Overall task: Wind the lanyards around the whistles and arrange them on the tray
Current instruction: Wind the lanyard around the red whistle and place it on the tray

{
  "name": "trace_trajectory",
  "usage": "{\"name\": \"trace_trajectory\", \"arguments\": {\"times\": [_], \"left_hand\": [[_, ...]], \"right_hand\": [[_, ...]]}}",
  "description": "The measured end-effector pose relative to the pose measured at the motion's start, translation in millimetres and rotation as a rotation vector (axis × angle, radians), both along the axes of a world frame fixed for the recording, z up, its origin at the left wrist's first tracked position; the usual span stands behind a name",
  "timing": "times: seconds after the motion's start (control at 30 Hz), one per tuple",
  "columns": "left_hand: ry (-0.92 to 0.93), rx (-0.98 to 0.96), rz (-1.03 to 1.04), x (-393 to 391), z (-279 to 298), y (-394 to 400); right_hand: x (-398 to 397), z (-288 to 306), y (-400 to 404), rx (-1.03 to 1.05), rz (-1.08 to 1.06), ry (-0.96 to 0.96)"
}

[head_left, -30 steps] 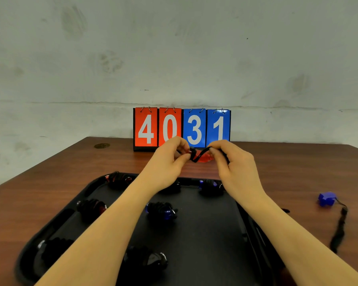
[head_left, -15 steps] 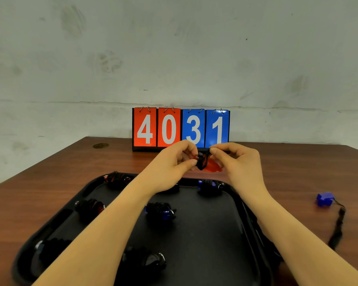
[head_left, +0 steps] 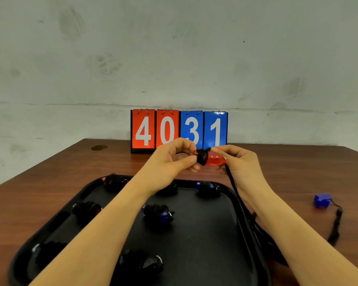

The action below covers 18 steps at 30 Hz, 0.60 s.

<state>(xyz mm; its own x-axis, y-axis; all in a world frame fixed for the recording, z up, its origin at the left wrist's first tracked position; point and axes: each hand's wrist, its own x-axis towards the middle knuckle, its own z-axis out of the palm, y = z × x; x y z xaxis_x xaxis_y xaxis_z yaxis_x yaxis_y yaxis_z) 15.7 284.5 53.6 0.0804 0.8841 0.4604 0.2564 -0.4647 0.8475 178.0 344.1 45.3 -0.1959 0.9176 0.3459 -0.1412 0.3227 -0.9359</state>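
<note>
Held in the air above the tray's far edge, in front of the flip scoreboard [head_left: 179,131] reading 4031: a translucent red whistle [head_left: 214,158], long axis lying level and running left to right, rounded body toward the right hand, the left end hidden under the wrap. Glossy and see-through red on the bare part; a few tight turns of black lanyard [head_left: 202,156] banding the left portion. Left hand [head_left: 170,162] closed in a pinch — thumb and fingertips on the wound end. Right hand [head_left: 239,164] curled around the whistle's right end, fingers closed on it; the loose run of lanyard dropping from beneath that hand, down along the right forearm and past the tray's right edge. Black tray [head_left: 244,240] sitting on the near part of the brown table [head_left: 50,182], carrying seven wound whistles: three along the far edge, with the middle one mostly hidden behind the left wrist, a red-tinted one [head_left: 87,209] by the left edge, a blue one [head_left: 157,212] near the middle, two dark ones [head_left: 142,262] toward the near edge, blurred. Out on the table's right side, well apart from the tray — a blue whistle [head_left: 321,200], unwound, its black lanyard trailing toward the near edge.
</note>
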Motion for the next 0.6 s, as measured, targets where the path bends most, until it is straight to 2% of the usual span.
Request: {"name": "trace_trajectory", "arguments": {"times": [0.23,0.6], "left_hand": [[-0.221,0.015,0.089,3,-5,6],[-0.102,-0.001,0.313,0,-7,11]], "right_hand": [[-5,-8,-4,0.152,0.078,-0.161],[-9,-9,-9,0.259,0.212,-0.264]]}}
